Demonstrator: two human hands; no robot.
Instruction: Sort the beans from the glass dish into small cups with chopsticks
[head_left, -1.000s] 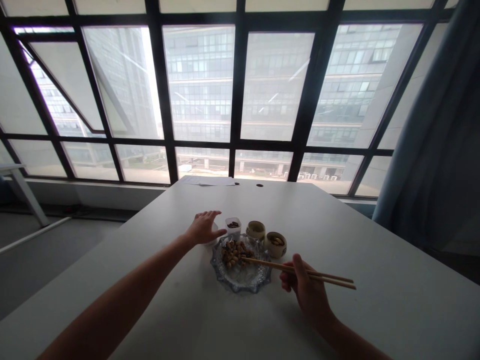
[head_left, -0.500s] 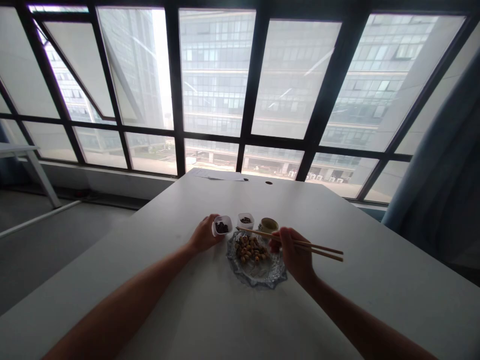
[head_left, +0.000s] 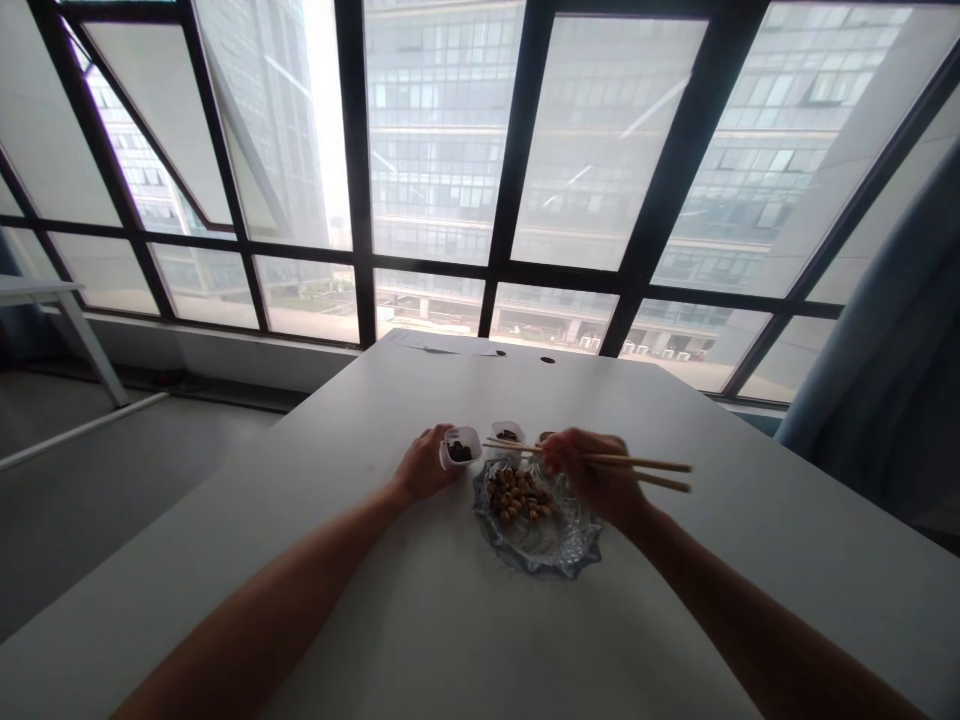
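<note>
My left hand (head_left: 426,464) is wrapped round a small white plastic cup (head_left: 463,447) with dark pieces in it. My right hand (head_left: 594,468) grips wooden chopsticks (head_left: 637,463), whose tips point left, over the gap between that cup and a second small white cup (head_left: 508,434) holding some dark bits. Whether anything sits between the tips cannot be made out. Below them is a scalloped clear glass dish (head_left: 577,545), with a heap of brown nut-like pieces (head_left: 517,494) on its left side. A greenish-tan cup (head_left: 548,437) is mostly hidden behind my right hand.
All this stands on a large white table (head_left: 420,620). White papers (head_left: 442,344) lie at its far end, near two round dark spots. Large windows rise beyond, a blue curtain (head_left: 862,350) hangs at the right, and another white table (head_left: 37,290) stands at the left.
My right hand and the chopsticks have risen slightly, and the hand now covers most of the tan cup. A dark speck seen earlier at the tips no longer shows. The view has shifted a little.
</note>
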